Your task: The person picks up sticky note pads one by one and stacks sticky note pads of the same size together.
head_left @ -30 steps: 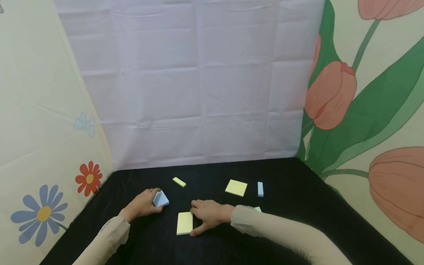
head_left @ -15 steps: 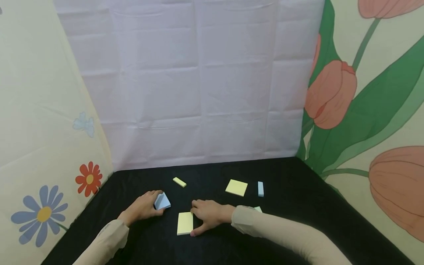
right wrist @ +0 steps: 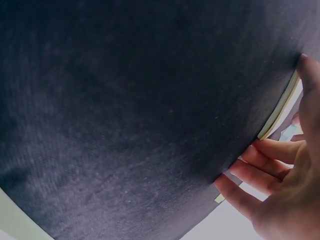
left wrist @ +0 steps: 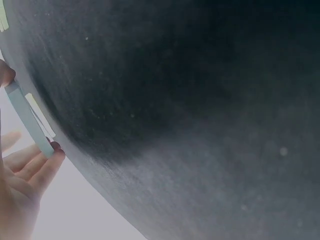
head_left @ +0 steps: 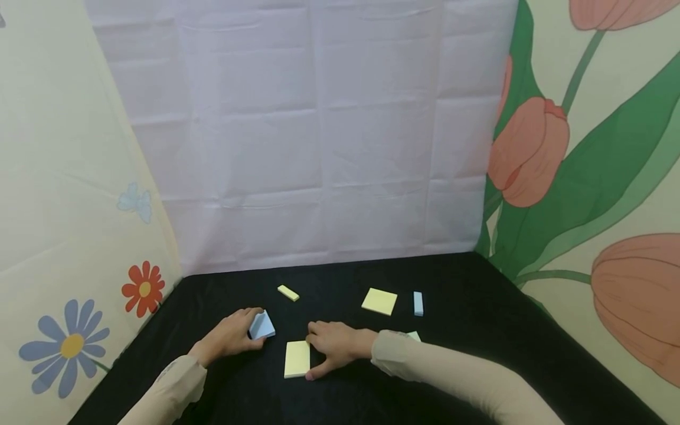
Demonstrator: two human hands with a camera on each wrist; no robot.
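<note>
My left hand point(head_left: 228, 337) grips a blue pad of sticky notes point(head_left: 262, 326) between thumb and fingertips, at opposite edges. In the left wrist view the blue pad point(left wrist: 31, 120) shows edge-on between them. A pale yellow sticky note pad point(head_left: 297, 359) lies flat on the black cloth, in front and to the right of the blue one. At its right side, my right hand point(head_left: 337, 345) holds it with the thumb at the near corner and a finger at the far corner. The right wrist view shows that yellow pad point(right wrist: 280, 111) between thumb and index finger, other fingers spread on the cloth.
Farther back lie a narrow yellow strip pad point(head_left: 288, 293), a square yellow pad point(head_left: 379, 301) and a narrow blue strip pad point(head_left: 418, 303). A pale green pad point(head_left: 414, 336) is mostly hidden behind the right sleeve. A white sheet point(head_left: 319, 147) hangs at the table's back edge.
My left hand has shifted slightly right and towards me, bringing the blue pad a little closer to the yellow one. The right hand and its yellow pad stay nearly still.
</note>
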